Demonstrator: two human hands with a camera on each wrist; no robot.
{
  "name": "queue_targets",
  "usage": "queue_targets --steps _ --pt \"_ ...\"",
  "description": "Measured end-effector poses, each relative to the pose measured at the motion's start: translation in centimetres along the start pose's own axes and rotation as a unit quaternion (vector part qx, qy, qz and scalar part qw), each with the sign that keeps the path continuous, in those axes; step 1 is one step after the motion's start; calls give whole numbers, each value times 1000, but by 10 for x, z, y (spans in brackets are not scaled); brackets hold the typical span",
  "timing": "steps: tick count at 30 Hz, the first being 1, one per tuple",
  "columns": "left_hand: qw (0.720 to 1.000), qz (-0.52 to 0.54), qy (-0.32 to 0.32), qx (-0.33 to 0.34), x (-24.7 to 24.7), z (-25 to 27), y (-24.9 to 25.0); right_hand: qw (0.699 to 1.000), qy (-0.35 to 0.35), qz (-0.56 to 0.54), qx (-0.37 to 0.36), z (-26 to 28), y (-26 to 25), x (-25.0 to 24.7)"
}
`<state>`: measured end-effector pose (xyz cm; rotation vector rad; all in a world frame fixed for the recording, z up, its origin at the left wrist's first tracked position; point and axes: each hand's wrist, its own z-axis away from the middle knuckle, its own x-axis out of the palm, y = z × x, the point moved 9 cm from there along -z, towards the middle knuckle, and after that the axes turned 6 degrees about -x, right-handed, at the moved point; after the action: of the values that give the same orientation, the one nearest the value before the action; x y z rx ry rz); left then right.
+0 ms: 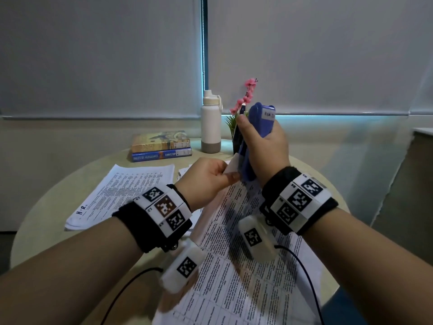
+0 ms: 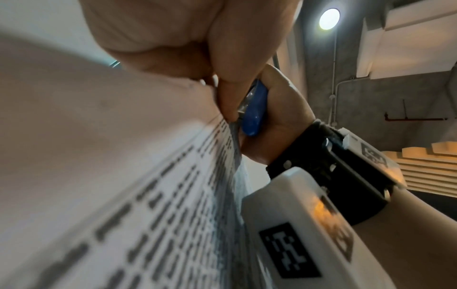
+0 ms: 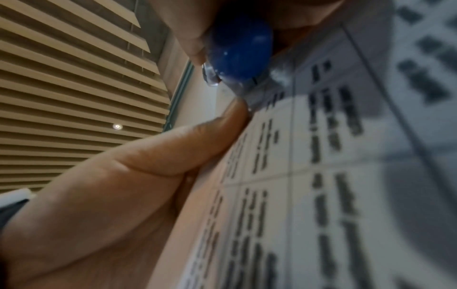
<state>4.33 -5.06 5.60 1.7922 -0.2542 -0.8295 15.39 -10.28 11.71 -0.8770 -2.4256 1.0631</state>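
Observation:
My right hand (image 1: 255, 134) grips a blue stapler (image 1: 259, 118) held nearly upright above the table, its mouth pointing down. My left hand (image 1: 227, 177) pinches the top corner of a sheaf of printed papers (image 1: 246, 254) and holds that corner at the stapler's mouth. In the left wrist view the fingers (image 2: 227, 82) press the paper (image 2: 123, 176) against the stapler's blue tip (image 2: 254, 111). In the right wrist view the stapler (image 3: 242, 45) sits over the sheet's (image 3: 321, 176) corner, with a left-hand finger (image 3: 173, 156) beside it. I cannot tell whether the stapler is pressed down.
A second sheaf of papers (image 1: 121, 191) lies left on the round table (image 1: 46, 207). Two stacked books (image 1: 161, 146), a white bottle (image 1: 210, 123) and a potted pink flower sprig (image 1: 244, 99) stand at the back. Wrist-camera cables hang near the front edge.

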Motion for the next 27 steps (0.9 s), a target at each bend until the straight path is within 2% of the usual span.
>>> queue_targets --steps 4,14,20,23,25,27 --pt "1000 24 -1 10 -4 1 2 1000 12 -2 -13 1 -1 0" --pt "998 -35 -44 25 5 2 5 998 43 9 -40 -2 -3 -3" --pt "996 -63 -56 16 8 10 0 999 32 6 -37 -2 -1 -3" --pt "997 -70 -40 13 2 10 -2 1000 12 -3 -3 -2 1 -3" --pt "997 -73 -38 11 -2 9 -4 997 47 -65 22 -8 -1 -17" --pt "998 -56 -29 -1 -10 8 -8 981 143 -127 34 -21 1 -51"
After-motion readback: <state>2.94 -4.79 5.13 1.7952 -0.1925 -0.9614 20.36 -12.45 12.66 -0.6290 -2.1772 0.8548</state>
